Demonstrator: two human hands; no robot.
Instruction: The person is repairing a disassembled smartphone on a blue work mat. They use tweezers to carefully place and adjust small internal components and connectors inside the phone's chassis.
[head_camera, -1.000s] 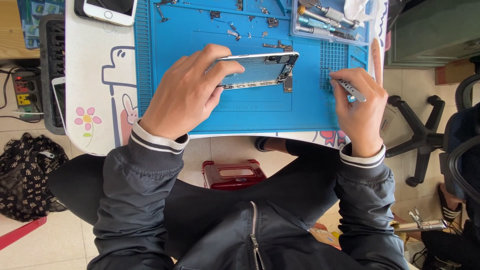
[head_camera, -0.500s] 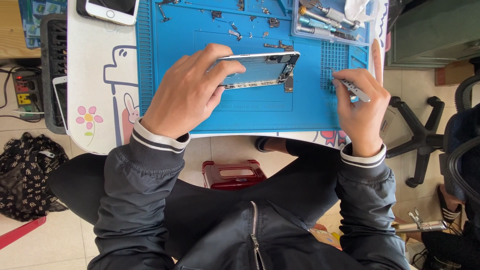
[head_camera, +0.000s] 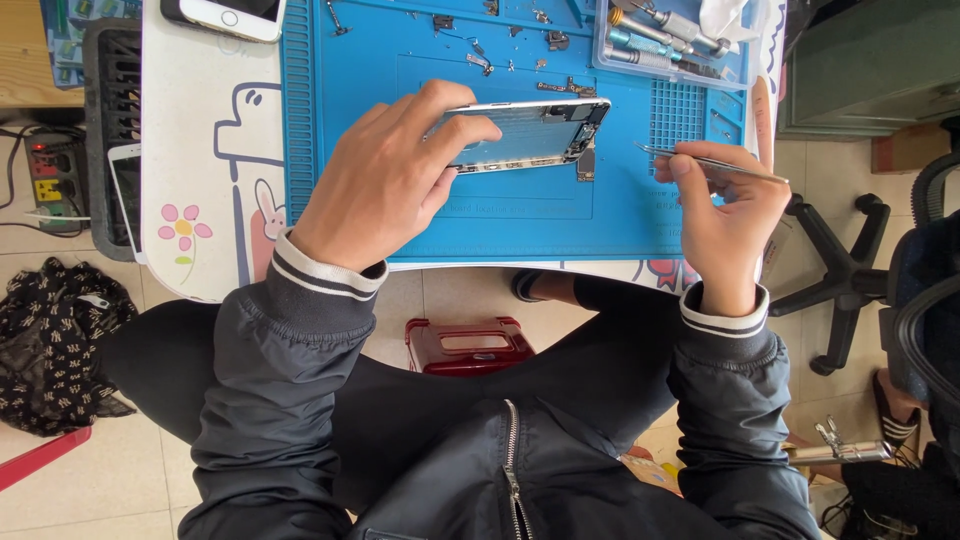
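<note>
Pinning the opened silver phone chassis (head_camera: 530, 135) flat on the blue silicone work mat (head_camera: 620, 215), the left hand (head_camera: 385, 185) clamps its fingers over the chassis's left end. Its long axis runs left to right across the upper middle of the frame. The right hand (head_camera: 725, 205), pinched shut on thin metal tweezers (head_camera: 705, 160), sits just right of it, tips pointing left toward the chassis's right end. Bare mat lies between; a clear tool tray (head_camera: 670, 40) sits above on the white bench (head_camera: 200, 120).

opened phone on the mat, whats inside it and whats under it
The opened phone shows a pale inner plate and dark parts at its right end. It lies on the blue mat. The left hand covers its left end, so that part cannot be seen.
</note>
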